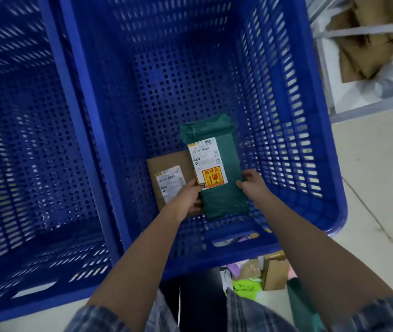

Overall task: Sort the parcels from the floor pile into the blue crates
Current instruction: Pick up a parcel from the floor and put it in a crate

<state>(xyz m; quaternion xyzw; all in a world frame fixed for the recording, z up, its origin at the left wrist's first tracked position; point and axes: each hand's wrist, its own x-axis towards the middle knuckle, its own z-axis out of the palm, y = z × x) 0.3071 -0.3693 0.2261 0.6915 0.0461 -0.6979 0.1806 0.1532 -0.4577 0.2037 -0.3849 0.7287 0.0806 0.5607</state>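
Observation:
Inside the big blue crate, low near its floor, is a green parcel with a white label and an orange fragile sticker. My left hand grips its left edge and my right hand grips its right edge. A flat brown cardboard parcel with a white label lies on the crate floor just left of the green one, partly under my left hand. A second blue crate stands to the left.
Several parcels of the floor pile show below the crate's near wall by my legs. A metal shelf with cardboard boxes stands at the upper right. Pale tiled floor runs along the right.

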